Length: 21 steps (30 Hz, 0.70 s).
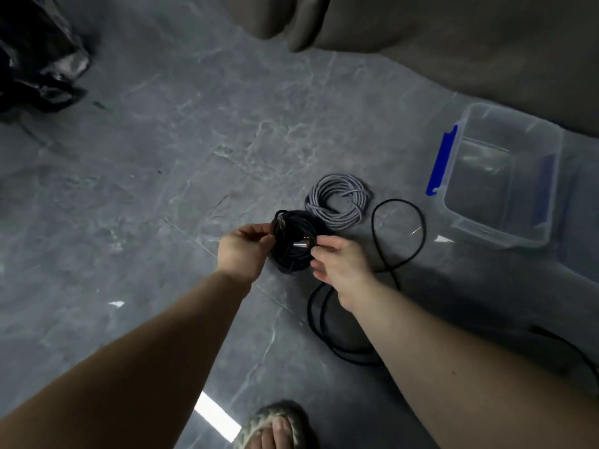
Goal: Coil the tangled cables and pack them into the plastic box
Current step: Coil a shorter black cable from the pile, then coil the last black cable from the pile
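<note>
**Head view: two bare hands hold a black cable coil over a grey floor**

At far left, in the top corner, a crumpled black plastic bag (35, 56) lies on the grey marble-patterned floor (146, 189). Moving toward the middle, the left hand (243, 249) reaches in from the lower left and grips the left edge of a coiled black cable (291, 251), its fingers curled round the loops. At the bottom edge, a foot in a woven sandal (275, 426) stands on the floor.

Just right of the coil, the right hand (337, 264) pinches a silver-tipped plug (299, 245) at the coil's right side between thumb and forefinger; the other fingers curl loosely beneath. Just behind the black coil, touching or nearly touching it, a neatly wound grey cable coil (338, 200) lies flat on the floor.

Right of the hands, a loose black cable (418, 228) loops across the floor and trails under the right forearm toward the lower right.

Further right, well apart from the hands, stands the clear plastic box (505, 238), open-topped, with blue latches (441, 162) on its sides and no cable inside. Behind it, along the top right, is a grey-brown upholstered sofa (453, 37).
</note>
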### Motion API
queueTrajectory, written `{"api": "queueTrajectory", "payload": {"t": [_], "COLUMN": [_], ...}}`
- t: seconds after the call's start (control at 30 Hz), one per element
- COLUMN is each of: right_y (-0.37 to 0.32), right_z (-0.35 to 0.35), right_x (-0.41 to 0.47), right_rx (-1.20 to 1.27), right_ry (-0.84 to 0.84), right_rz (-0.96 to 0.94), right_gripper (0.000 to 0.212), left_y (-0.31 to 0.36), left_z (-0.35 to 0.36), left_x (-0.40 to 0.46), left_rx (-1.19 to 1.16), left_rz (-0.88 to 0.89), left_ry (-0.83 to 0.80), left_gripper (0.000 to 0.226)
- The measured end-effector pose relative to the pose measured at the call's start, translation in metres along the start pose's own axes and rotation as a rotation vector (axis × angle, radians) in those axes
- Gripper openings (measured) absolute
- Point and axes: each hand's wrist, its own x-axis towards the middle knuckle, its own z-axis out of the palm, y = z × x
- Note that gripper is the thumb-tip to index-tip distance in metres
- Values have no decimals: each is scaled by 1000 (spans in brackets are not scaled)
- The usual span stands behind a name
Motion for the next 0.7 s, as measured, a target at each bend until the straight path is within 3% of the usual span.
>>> {"api": "queueTrajectory", "payload": {"t": [0.4,0.7], "right_y": [20,20], "right_z": [16,11], "right_x": [18,16], "right_rx": [-183,-141], "right_ry": [58,48], "right_rz": [-103,-115], "right_gripper": [43,44], "left_y": [-10,-10], "left_z": [-2,2], "left_x": [10,1], "left_rx": [40,-8], "left_rz": [43,39], "left_ry": [-63,-63], "left_gripper": [42,37]}}
